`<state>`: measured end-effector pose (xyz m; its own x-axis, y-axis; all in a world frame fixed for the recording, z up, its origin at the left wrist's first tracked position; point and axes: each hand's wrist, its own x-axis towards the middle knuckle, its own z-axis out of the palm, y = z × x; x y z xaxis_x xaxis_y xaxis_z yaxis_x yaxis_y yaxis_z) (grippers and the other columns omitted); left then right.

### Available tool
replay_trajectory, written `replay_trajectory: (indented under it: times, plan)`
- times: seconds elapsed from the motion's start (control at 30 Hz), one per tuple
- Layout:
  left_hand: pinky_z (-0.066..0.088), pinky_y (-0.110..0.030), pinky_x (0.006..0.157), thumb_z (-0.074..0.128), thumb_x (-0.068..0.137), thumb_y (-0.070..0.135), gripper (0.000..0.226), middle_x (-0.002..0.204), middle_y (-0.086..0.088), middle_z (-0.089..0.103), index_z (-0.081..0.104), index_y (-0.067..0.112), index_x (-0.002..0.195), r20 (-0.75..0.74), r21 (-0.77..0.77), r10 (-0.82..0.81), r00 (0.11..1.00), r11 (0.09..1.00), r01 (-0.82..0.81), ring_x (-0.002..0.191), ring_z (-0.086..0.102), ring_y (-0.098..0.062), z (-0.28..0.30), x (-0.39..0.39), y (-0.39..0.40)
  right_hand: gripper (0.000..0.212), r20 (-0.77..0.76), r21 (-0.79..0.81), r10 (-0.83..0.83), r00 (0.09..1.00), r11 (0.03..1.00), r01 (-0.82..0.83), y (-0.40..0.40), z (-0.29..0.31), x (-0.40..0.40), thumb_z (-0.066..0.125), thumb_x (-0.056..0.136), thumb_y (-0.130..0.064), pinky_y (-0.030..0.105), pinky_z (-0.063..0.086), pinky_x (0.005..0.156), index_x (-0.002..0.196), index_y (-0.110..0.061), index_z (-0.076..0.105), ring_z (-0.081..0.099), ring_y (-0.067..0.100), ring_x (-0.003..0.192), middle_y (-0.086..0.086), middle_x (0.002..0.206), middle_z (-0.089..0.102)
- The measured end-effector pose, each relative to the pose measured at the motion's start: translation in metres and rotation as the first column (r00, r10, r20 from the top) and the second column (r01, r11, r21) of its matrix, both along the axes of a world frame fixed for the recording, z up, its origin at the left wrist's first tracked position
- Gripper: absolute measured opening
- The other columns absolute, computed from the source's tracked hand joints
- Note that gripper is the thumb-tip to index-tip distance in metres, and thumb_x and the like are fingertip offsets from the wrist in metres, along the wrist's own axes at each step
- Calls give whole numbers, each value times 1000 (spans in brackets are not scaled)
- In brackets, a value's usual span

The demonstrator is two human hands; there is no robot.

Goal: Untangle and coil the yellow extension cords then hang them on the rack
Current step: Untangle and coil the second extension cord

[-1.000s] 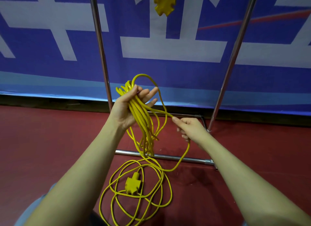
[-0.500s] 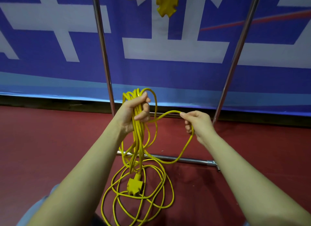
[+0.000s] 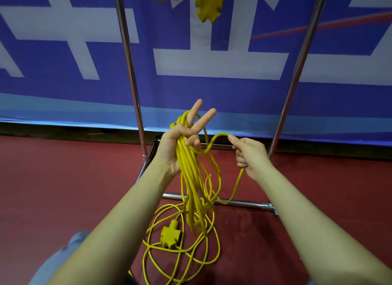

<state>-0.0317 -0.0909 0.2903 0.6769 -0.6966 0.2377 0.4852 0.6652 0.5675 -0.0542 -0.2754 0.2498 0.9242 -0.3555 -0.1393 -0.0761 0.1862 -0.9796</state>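
With two fingers lifted off, the left hand grips the coil while the right hand pinches a fresh loop near it, and slack on the floor could snag the socket.

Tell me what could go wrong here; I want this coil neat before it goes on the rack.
The left hand has two fingers raised, so the gathered loops may slip. The slack on the floor lies crossed around the socket block and could snag as the right hand feeds the next loop.
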Motion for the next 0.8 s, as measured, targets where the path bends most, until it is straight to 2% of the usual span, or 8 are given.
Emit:
replay_trajectory:
  times: [0.17, 0.23, 0.33, 0.43, 0.5, 0.57, 0.67, 0.8]
  plan:
    - [58, -35, 74, 81, 43, 2, 60, 111, -14, 70, 74, 2, 102, -15, 27, 36, 999, 999, -36, 87, 72, -22, 6, -11, -2, 41, -21, -37, -8, 1000, 999, 7, 0, 5, -1, 66, 87, -30, 21, 22, 40, 61, -18, 37, 23, 9, 33, -7, 39, 24]
    - [57, -28, 61, 84, 36, 6, 55, 102, -11, 73, 77, 5, 91, -5, 95, 92, 996, 991, -91, 66, 71, -16, 7, -11, -3, 40, -62, 0, 41, 997, 999, -41, -2, 9, -3, 64, 89, -32, 22, 24, 41, 62, -19, 36, 25, 9, 33, -7, 40, 24]
    - [45, -19, 44, 87, 39, 14, 48, 87, -7, 75, 78, 11, 86, 59, 163, 93, 994, 981, -102, 29, 44, -5, 4, -5, 0, 34, -45, 398, 176, 983, 906, -144, -7, 24, -4, 50, 96, -32, 17, 22, 35, 66, -16, 42, 23, 6, 31, -8, 39, 26]
    - [39, -18, 40, 83, 56, 24, 35, 79, -7, 75, 77, 13, 89, 137, 243, 61, 989, 966, -93, 23, 35, -2, -2, 0, 3, 13, 123, 634, 204, 971, 737, -235, -6, 44, -7, 49, 85, -15, 16, 31, 40, 85, -4, 55, 34, 6, 38, -4, 49, 43]
    - [40, -18, 41, 70, 67, 27, 24, 77, -7, 75, 77, 12, 83, 201, 379, 56, 978, 916, -131, 26, 37, -2, -4, -1, 1, 34, 246, 668, 198, 949, 674, -314, -2, 52, -10, 60, 68, -11, 19, 42, 46, 97, 6, 55, 49, 10, 48, 4, 64, 58]
    - [49, -19, 53, 57, 78, 23, 24, 85, -6, 75, 74, 11, 88, 227, 517, 18, 974, 845, -137, 43, 57, -7, -7, -3, -2, 52, 332, 697, 213, 919, 601, -391, 1, 55, -10, 67, 59, -13, 23, 51, 56, 104, 9, 53, 60, 15, 60, 10, 81, 65]
    - [52, -29, 89, 55, 85, 15, 29, 103, -6, 73, 62, 8, 111, 267, 594, -61, 962, 797, -114, 93, 70, -17, -15, -2, -3, 49, 373, 742, 194, 908, 526, -417, 3, 61, -11, 62, 74, -25, 26, 53, 68, 107, 11, 52, 65, 21, 76, 15, 95, 65]
    - [54, -23, 81, 58, 83, 9, 34, 98, -5, 74, 59, 5, 116, 266, 632, -148, 953, 773, -56, 94, 70, -16, -17, -7, -5, 63, 362, 780, 126, 924, 503, -374, 5, 65, -12, 40, 94, -47, 27, 43, 81, 111, 13, 49, 60, 24, 86, 18, 97, 62]
